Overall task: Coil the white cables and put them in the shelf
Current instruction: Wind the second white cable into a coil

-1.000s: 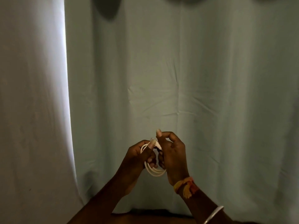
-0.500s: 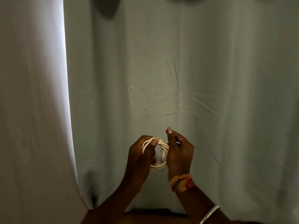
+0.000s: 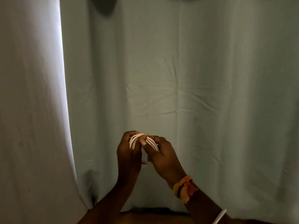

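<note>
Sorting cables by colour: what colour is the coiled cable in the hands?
White, slightly cream in dim light; head view, cable coil between left hand and right hand.

1. A pale green curtain (image 3: 210, 78) fills most of the view, hanging in long vertical folds with a patch of fine creases near its middle.
2. At the left hangs a whiter drape (image 3: 29, 110), overlapping the green one's edge.
3. A thin bright line of light (image 3: 63, 70) runs down where the two meet (the room itself is dim).
4. A dark rounded shadow (image 3: 103, 5) falls on the green curtain at the top.
5. Below the hem shows a strip of brown surface (image 3: 153, 216), too dark to tell whether it is floor or furniture.
</note>
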